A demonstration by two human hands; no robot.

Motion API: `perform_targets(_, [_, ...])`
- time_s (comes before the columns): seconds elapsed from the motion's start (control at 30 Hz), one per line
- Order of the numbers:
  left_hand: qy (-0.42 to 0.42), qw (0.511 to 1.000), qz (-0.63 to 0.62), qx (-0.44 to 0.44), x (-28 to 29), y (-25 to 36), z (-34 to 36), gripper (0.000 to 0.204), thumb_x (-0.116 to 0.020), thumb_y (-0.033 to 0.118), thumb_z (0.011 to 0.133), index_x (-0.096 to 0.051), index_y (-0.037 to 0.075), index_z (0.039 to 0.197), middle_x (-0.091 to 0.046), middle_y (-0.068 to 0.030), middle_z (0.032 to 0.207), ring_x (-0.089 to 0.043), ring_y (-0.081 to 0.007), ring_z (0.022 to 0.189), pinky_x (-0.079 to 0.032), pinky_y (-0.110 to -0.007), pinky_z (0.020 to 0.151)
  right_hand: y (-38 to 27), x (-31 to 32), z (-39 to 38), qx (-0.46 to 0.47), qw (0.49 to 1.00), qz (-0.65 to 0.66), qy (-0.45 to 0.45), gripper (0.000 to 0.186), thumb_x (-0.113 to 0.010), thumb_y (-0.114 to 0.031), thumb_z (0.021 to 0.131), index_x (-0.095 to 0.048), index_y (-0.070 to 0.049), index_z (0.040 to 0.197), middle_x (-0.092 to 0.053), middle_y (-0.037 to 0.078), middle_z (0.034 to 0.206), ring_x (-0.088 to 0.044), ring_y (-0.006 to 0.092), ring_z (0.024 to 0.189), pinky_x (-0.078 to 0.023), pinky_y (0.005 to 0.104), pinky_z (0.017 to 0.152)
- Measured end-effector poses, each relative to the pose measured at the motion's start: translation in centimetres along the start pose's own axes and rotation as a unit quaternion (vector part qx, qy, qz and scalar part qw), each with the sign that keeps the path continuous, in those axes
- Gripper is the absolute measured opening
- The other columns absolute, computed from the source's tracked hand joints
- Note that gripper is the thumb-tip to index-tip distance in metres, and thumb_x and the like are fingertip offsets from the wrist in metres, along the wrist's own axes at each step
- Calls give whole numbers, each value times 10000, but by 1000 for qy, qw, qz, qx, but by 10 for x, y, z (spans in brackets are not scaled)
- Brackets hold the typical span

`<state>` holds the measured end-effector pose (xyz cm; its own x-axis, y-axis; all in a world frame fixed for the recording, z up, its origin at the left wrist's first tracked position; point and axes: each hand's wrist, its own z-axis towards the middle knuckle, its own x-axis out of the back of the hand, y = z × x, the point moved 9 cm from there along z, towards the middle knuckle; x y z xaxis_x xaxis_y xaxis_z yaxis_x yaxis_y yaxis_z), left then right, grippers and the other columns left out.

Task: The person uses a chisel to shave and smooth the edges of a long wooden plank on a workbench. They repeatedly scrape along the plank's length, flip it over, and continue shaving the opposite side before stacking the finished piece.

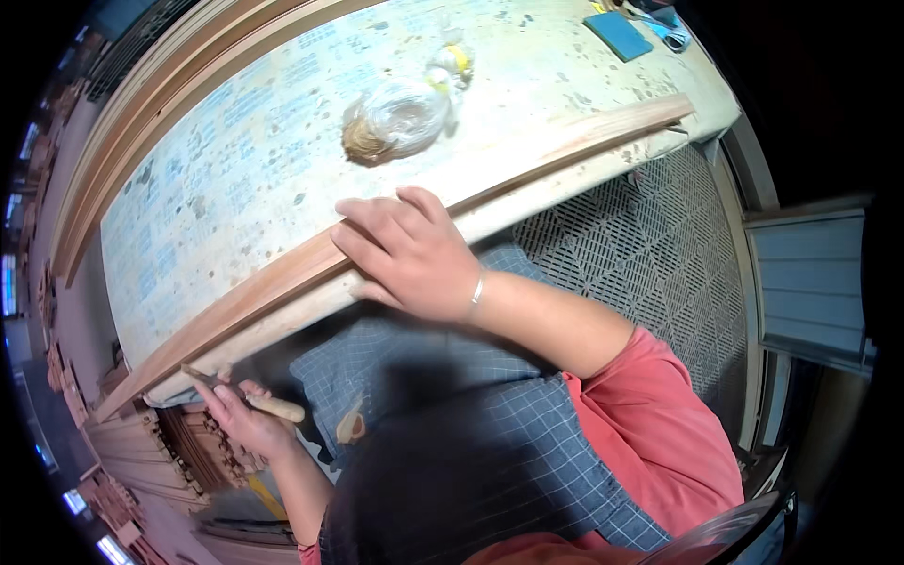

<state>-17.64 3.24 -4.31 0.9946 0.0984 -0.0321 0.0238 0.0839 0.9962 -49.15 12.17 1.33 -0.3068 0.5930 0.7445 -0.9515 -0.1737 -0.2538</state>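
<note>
A long, narrow wooden strip (pixel 273 273) lies along the near edge of the pale, stained worktable (pixel 235 179). My right hand (pixel 405 247) rests across its middle, with the fingers over the top and the thumb down on the near side. At the strip's left end, my left hand (pixel 243 422) holds a slim tool with a tan wooden handle (pixel 276 408). Its dark, thin front part points up and left, close to the strip's near edge. The exact kind of tool is not clear, and whether its tip touches the wood cannot be made out.
A clear plastic bag (pixel 400 118) with brownish contents lies beyond my right hand. At the far right corner sits a blue flat pad (pixel 617 36) among small items. Several long boards (pixel 141 122) run along the table's left side. Patterned matting (pixel 640 235) covers the floor at right.
</note>
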Motion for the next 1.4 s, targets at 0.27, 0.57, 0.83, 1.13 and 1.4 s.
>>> perform_targets(0.27, [-138,990,7,6,-43,16,-14,555,-441,122,1053,-231,23,1556,-550,-58,958,-446,-60,614,-384,-188,535,74,44,-49,-78,990,-104,-59,680,-772,-406,752,-537,-174,1346,-470,112,1417,-459,299,1278,-331,526,1074])
perform_targets(0.57, [-423,810,335,-229,-187,79,-49,441,-543,4,951,-543,17,1392,-599,-80,952,-540,-171,828,-470,-283,793,265,180,-135,-229,932,-272,-72,691,-770,-302,776,-526,-188,1412,-484,100,1465,-455,334,1327,-364,447,1118])
perform_targets(0.83, [-540,628,431,-359,-347,87,-118,498,-634,117,902,-571,265,1374,-533,-120,843,-598,-325,714,-506,-421,638,305,184,-168,-279,932,-219,71,653,-643,-175,759,-523,-178,1401,-433,84,1501,-328,349,1420,-268,460,1181])
perform_targets(1.13, [-566,516,525,-370,-464,76,-164,419,-469,179,972,-570,256,1371,-584,-156,880,-658,-341,809,-533,-452,720,304,179,-171,-296,927,-169,155,654,-620,-114,717,-551,-210,1361,-455,37,1474,-321,354,1418,-277,463,1178])
perform_targets(1.4, [-587,428,564,-392,-477,95,-166,398,-511,197,970,-583,249,1358,-604,-163,888,-658,-336,787,-526,-433,707,304,182,-176,-288,928,-173,160,646,-616,-126,717,-556,-223,1353,-460,25,1463,-331,351,1412,-283,466,1171])
